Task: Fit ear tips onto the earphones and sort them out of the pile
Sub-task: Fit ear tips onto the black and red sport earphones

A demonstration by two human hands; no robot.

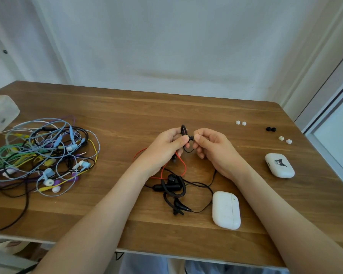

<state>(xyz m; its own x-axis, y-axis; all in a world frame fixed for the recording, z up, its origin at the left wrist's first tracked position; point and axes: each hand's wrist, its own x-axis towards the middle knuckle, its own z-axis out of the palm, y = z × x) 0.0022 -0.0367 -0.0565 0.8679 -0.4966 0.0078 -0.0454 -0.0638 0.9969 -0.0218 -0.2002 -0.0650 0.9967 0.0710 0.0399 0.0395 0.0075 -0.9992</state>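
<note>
Nearest to me, below the fingers and a bit right, a plain white rounded plastic earbud case [226, 209] lies flat on the brown wooden worktop [127, 224]. Just left of it, pretty much straight under the fingers, there's a loose heap of black ear-hook earphones [173, 186] with thin black cables, plus a red cable [185, 166] looping up toward the left hand.

Both hands are up off the worktop, nearly touching. The left hand [162, 149] has its fingers curled round a black ear-hook earphone [184, 130], with the hook poking up above the thumb. The right hand [212, 149] pinches a small black ear tip [191, 137] between thumb and forefinger, right up against that earphone.

Well off to the left of the fingers is the tangled pile of coloured wired earphones [42, 155]: blue, yellow, green, purple and black cords. Off to the right is a white earbud case with a black cartoon print [279, 165].

Further back on the right lie the loose tips: a pair of white ear tips [241, 123], a pair of black ear tips [271, 129], and another white pair [285, 140]. Far back left sits a cloudy translucent plastic box [0, 112].
</note>
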